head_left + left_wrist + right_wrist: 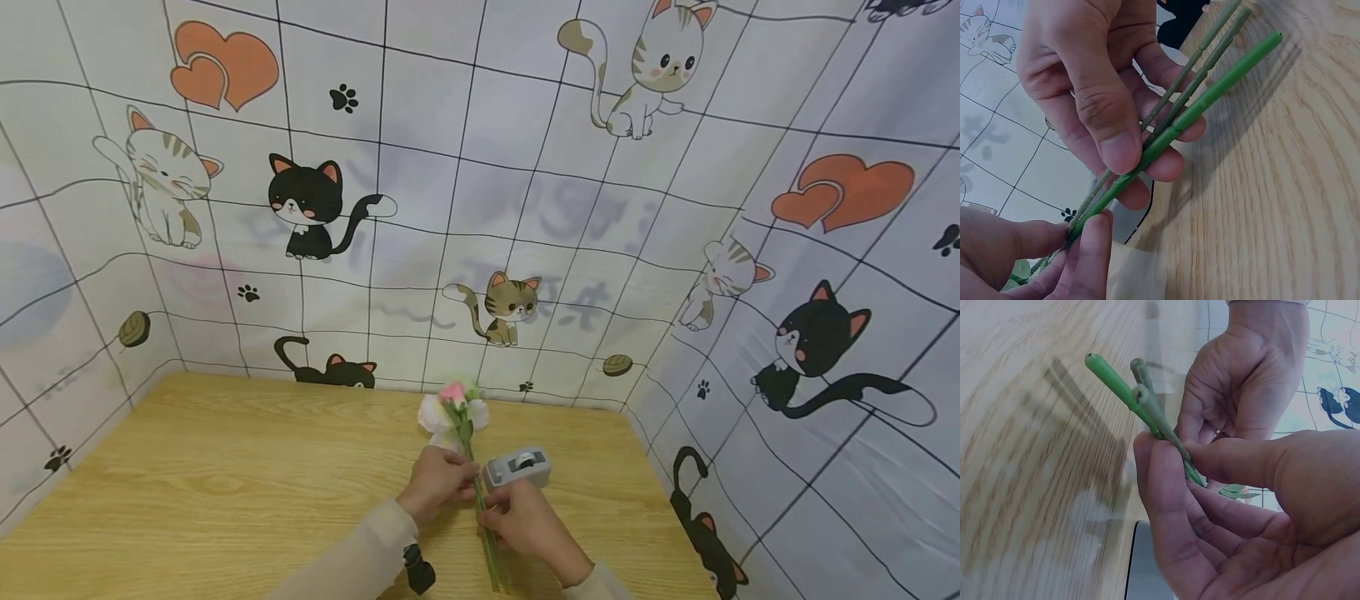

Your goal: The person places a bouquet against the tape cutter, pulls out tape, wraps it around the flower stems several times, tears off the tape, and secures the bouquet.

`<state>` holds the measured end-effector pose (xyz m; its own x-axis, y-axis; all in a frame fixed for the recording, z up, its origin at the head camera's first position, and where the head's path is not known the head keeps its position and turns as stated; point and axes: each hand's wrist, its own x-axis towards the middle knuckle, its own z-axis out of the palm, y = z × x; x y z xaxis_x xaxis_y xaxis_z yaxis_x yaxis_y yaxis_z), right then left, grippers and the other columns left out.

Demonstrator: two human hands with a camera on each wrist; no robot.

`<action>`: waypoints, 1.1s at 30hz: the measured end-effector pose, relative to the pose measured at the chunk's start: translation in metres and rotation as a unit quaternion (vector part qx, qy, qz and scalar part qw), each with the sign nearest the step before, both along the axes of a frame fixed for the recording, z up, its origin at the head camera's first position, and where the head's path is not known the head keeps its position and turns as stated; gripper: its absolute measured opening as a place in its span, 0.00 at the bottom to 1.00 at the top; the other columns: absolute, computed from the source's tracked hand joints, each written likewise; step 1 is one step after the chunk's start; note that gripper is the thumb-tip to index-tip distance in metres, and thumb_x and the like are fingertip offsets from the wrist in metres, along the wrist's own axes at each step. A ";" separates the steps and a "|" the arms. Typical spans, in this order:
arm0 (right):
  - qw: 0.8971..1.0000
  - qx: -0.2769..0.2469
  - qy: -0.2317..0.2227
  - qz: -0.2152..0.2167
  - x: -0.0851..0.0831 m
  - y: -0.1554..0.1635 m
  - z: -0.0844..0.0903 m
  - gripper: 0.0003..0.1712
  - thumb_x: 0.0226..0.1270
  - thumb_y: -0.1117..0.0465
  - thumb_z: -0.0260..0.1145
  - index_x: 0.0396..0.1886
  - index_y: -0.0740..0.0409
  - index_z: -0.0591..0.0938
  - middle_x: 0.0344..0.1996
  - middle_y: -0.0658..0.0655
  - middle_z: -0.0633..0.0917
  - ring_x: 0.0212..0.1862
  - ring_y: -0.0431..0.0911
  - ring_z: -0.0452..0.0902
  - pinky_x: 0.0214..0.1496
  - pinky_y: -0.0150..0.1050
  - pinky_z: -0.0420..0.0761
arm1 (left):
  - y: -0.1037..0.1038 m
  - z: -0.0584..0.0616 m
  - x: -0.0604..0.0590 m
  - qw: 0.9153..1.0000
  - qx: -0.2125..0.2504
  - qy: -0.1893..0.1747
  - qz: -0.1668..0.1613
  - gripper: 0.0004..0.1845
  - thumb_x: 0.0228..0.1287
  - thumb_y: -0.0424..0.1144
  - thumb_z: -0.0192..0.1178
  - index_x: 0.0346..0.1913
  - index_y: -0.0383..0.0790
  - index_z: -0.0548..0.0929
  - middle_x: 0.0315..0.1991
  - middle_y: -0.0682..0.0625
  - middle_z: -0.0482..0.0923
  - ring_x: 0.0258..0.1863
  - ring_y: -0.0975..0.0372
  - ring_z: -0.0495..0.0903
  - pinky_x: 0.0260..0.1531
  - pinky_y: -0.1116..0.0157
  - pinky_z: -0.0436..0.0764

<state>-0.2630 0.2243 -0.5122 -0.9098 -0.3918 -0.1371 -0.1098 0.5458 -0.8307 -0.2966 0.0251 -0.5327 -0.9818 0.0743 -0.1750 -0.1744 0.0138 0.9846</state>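
Note:
A small bunch of flowers with a pink bloom (pixel 452 393) and white blooms (pixel 432 414) lies slantwise in both hands, its blooms toward the back of the table. My left hand (pixel 438 483) pinches the green stems (pixel 1191 115) between thumb and fingers, just below the blooms and leaves. Lower down, my right hand (pixel 528 521) holds the same stems between its thumb and curled fingers. Three stem ends, one thicker and brighter green (pixel 1110 378), stick out past the right hand in the wrist views. Close beside the right hand sits a grey tape dispenser (pixel 517 468).
The wooden table (pixel 225 483) meets a cat-print grid cloth (pixel 420 192) at the back and right side. A small black device (pixel 418 571) hangs at the left sleeve cuff.

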 end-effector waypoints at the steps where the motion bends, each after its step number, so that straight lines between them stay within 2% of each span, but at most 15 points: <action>1: 1.000 -0.001 -0.004 -0.001 0.000 0.000 0.000 0.11 0.80 0.69 0.75 0.53 0.74 0.91 0.34 0.58 0.96 0.27 0.42 0.90 0.29 0.35 0.92 | -0.001 0.001 0.000 1.000 0.001 0.001 -0.002 0.13 0.81 0.31 0.73 0.54 0.20 0.88 0.46 0.33 0.93 0.34 0.63 0.95 0.42 0.62 0.99; 5: 1.000 -0.009 -0.009 -0.001 0.000 -0.002 0.000 0.15 0.81 0.66 0.77 0.57 0.75 0.91 0.37 0.57 0.96 0.29 0.43 0.91 0.31 0.36 0.93 | -0.007 0.003 0.001 1.000 0.013 0.005 -0.008 0.14 0.83 0.32 0.72 0.57 0.19 0.88 0.48 0.31 0.94 0.35 0.64 0.94 0.45 0.61 0.99; 10: 0.999 -0.034 -0.022 0.001 0.000 -0.003 0.002 0.18 0.82 0.64 0.77 0.59 0.76 0.90 0.42 0.60 0.97 0.39 0.45 0.93 0.37 0.39 0.96 | -0.013 0.004 0.001 1.000 0.019 0.017 -0.015 0.14 0.84 0.32 0.70 0.58 0.19 0.88 0.48 0.32 0.94 0.36 0.63 0.94 0.46 0.61 0.99; 16: 0.996 -0.075 -0.038 0.034 0.002 -0.006 0.006 0.17 0.89 0.60 0.73 0.55 0.73 0.93 0.43 0.70 0.97 0.42 0.45 0.93 0.45 0.45 0.99 | -0.021 0.013 0.006 0.999 0.013 0.032 -0.023 0.15 0.85 0.33 0.70 0.59 0.20 0.89 0.50 0.32 0.94 0.40 0.61 0.96 0.49 0.60 0.99; 20: 0.992 -0.101 -0.058 0.048 0.002 -0.006 0.007 0.18 0.91 0.59 0.70 0.58 0.73 0.92 0.47 0.72 0.97 0.48 0.59 0.97 0.52 0.54 1.00 | -0.027 0.015 0.008 0.999 0.019 0.038 -0.026 0.16 0.85 0.34 0.71 0.60 0.20 0.89 0.51 0.34 0.92 0.39 0.63 0.95 0.49 0.61 0.99; 23: 0.990 -0.111 -0.076 0.047 0.001 -0.007 0.007 0.18 0.91 0.60 0.70 0.62 0.73 0.91 0.50 0.71 0.97 0.55 0.64 0.97 0.54 0.55 1.00 | -0.031 0.016 0.008 0.999 0.021 0.041 -0.028 0.17 0.84 0.35 0.72 0.61 0.21 0.89 0.50 0.36 0.93 0.38 0.64 0.94 0.46 0.64 0.98; 27: 0.987 -0.122 -0.088 0.048 0.001 -0.010 0.009 0.18 0.91 0.60 0.70 0.62 0.72 0.90 0.50 0.69 0.97 0.54 0.58 0.98 0.53 0.47 0.99 | -0.038 0.017 0.009 0.998 0.032 0.037 -0.036 0.19 0.85 0.37 0.73 0.63 0.22 0.89 0.47 0.38 0.93 0.38 0.64 0.94 0.46 0.66 0.98; 33: 0.985 -0.140 -0.094 0.046 0.002 -0.016 0.014 0.17 0.90 0.60 0.71 0.61 0.72 0.90 0.48 0.66 0.98 0.46 0.44 0.96 0.50 0.39 0.98 | -0.047 0.022 0.012 0.998 0.048 0.028 -0.038 0.20 0.85 0.39 0.74 0.65 0.23 0.89 0.47 0.42 0.92 0.39 0.64 0.94 0.49 0.65 0.98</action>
